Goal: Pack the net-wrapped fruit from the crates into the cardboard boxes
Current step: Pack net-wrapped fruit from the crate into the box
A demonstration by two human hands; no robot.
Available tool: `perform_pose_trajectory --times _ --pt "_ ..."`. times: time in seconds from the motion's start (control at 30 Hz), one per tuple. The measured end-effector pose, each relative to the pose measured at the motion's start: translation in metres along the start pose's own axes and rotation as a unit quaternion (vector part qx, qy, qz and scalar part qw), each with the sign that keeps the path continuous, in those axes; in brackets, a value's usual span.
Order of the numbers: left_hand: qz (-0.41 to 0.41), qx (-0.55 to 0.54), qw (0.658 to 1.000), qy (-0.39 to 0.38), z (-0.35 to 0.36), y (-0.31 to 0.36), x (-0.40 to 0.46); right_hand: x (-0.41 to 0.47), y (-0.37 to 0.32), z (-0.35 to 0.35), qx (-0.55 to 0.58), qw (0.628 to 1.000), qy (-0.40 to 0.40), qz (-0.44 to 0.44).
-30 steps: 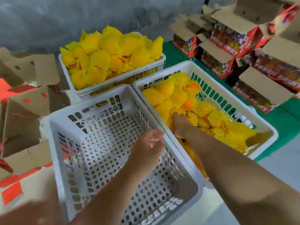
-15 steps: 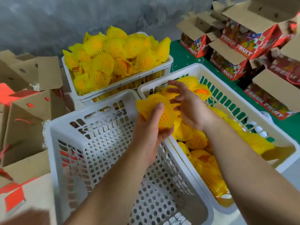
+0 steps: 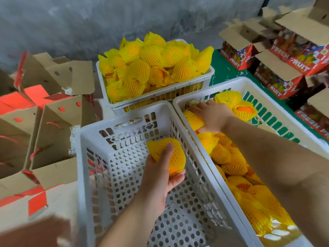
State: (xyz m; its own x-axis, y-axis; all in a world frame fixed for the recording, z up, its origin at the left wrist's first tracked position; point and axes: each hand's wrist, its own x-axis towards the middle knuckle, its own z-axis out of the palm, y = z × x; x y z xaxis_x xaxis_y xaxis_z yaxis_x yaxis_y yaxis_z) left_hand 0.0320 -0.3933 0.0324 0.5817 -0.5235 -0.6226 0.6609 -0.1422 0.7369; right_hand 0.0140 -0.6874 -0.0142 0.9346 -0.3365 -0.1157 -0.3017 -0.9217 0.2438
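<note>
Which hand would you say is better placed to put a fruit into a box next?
Left hand: it already holds a net-wrapped fruit and is nearer the open cardboard boxes. The right hand is only now gripping one.

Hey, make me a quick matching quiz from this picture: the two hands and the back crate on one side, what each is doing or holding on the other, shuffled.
Column one:
1. left hand
2. right hand
3. back crate

Column two:
A. heaped with net-wrapped fruit
B. holds one wrapped fruit over the empty crate
C. reaches into the right crate

Pairs: 1-B, 2-C, 3-A
</note>
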Motion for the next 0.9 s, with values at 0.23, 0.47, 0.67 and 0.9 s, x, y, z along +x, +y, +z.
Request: perform_pose_trajectory --times 0.23,0.47,0.67,0.9 --pt "0.018 -0.036 0.999 0.003 -0.029 0.006 -0.011 -0.035 0.007 0.006 0.108 0.984 0.132 0.045" --pt "0.066 -0.061 0.996 -0.019 -0.043 0.025 -0.032 -0.093 -0.031 -0.047 0.331 0.905 0.223 0.144" --pt "0.148 -0.014 0.987 -0.054 -0.088 0.045 -0.082 -0.128 -0.132 -0.132 0.383 0.895 0.221 0.051" --pt "0.236 0.082 0.968 0.021 -0.299 0.047 -0.189 -0.151 -0.367 -0.201 0.478 0.852 0.175 -0.117"
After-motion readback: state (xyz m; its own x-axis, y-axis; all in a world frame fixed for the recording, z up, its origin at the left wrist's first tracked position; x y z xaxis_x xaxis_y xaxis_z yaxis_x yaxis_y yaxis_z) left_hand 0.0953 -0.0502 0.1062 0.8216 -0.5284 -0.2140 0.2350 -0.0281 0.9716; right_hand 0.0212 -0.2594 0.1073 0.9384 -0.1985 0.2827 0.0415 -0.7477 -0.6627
